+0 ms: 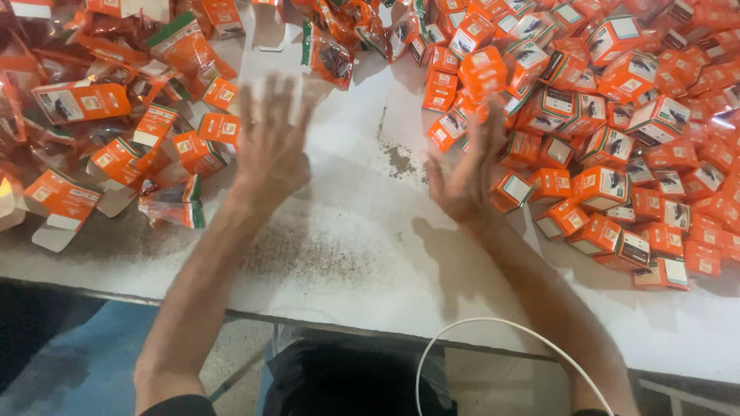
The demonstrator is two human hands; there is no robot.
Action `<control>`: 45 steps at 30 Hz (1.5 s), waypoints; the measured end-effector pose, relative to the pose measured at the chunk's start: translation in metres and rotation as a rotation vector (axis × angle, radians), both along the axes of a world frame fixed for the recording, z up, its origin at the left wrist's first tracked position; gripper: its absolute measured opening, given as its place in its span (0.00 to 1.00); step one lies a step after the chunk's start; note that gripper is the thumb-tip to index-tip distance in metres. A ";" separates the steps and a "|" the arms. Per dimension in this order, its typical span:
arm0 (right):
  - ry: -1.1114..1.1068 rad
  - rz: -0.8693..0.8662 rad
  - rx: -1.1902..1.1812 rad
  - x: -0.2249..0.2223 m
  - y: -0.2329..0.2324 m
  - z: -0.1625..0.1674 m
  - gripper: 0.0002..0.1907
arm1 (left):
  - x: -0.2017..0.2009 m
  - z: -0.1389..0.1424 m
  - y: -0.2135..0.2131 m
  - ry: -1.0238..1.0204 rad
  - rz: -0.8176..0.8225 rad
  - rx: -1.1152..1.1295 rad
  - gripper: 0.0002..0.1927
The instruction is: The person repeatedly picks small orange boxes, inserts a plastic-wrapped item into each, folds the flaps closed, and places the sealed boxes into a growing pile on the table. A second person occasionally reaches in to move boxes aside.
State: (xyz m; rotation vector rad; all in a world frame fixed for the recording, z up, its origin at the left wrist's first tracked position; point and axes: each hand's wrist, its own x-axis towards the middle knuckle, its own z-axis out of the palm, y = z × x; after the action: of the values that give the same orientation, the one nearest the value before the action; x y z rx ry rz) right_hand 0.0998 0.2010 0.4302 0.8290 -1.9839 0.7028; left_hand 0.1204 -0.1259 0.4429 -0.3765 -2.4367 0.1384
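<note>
- Head view: the left hand [270, 150] is blurred, fingers spread, holding nothing, above the white table [362, 223].
- The right hand [466, 173] is open too, its fingertips at the edge of the heap of small orange boxes [617, 115].
- Flattened orange packets [116, 131] lie left, cut off by the frame.
- A white cable [493, 327] arcs below the table edge.

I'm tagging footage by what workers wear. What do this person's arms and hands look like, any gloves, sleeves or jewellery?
Both arms are bare from hand to past the elbow: no gloves, and no watch or bracelet shows. The left hand is motion-blurred, so rings cannot be ruled out; the right hand shows none. A dark edge at each upper arm may be short sleeves. A thin white cable curves beside the right forearm.
</note>
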 end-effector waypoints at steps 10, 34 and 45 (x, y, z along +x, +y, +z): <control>-0.280 0.291 0.264 0.005 -0.025 -0.013 0.45 | 0.001 0.014 0.030 -0.113 -0.277 0.297 0.17; -0.773 0.302 0.024 0.008 0.008 -0.010 0.37 | -0.173 -0.007 0.042 -0.236 -0.253 0.299 0.22; -0.898 0.218 -0.043 0.004 -0.013 -0.002 0.28 | 0.004 -0.001 0.081 0.252 -0.925 0.264 0.24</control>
State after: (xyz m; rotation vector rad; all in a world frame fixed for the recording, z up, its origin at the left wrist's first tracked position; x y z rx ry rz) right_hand 0.1037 0.1884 0.4277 0.7767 -2.6581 1.4215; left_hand 0.1242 -0.0452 0.4423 -1.2192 -1.7893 -0.4975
